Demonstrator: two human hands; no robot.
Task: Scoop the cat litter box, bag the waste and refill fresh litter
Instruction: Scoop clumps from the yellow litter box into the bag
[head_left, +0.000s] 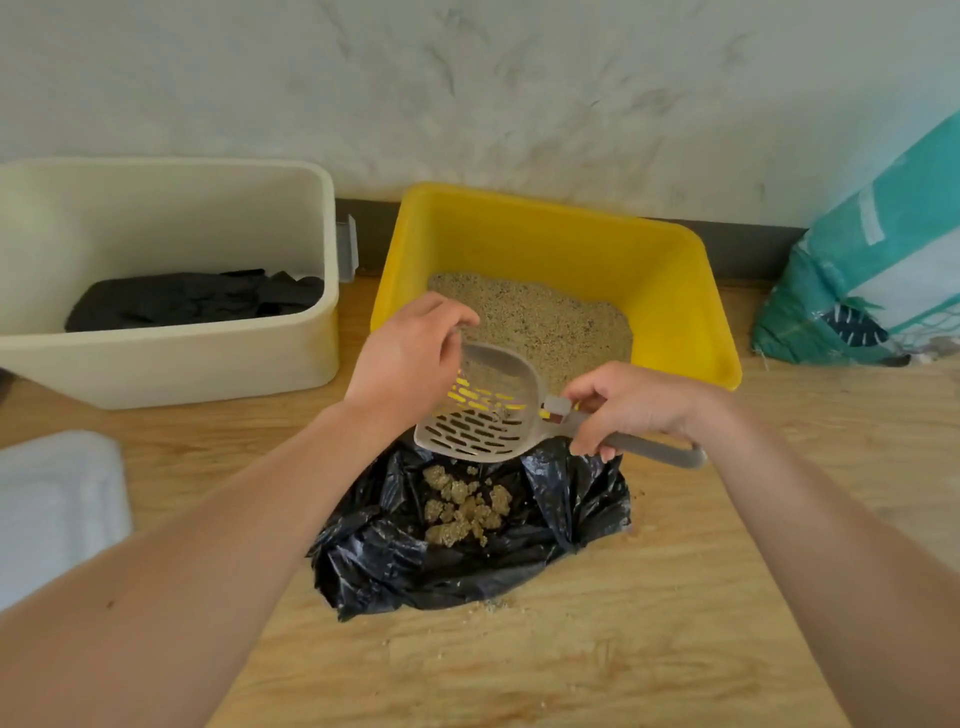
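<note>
A yellow litter box (670, 291) stands against the wall with sandy litter (540, 317) inside. In front of it lies an open black waste bag (395, 561) holding a pile of litter clumps (465, 506). A grey slotted scoop (480, 410) hangs over the bag's far edge, almost empty. My right hand (628, 405) grips the scoop's handle. My left hand (410, 358) rests its fingers on the far rim of the scoop's head.
A cream bin (171, 364) with black bags (197, 299) inside stands at the left. A teal and white litter sack (878, 270) leans on the wall at the right. A white object (52, 509) lies at the left edge. Spilled grains (493, 605) dot the wooden floor.
</note>
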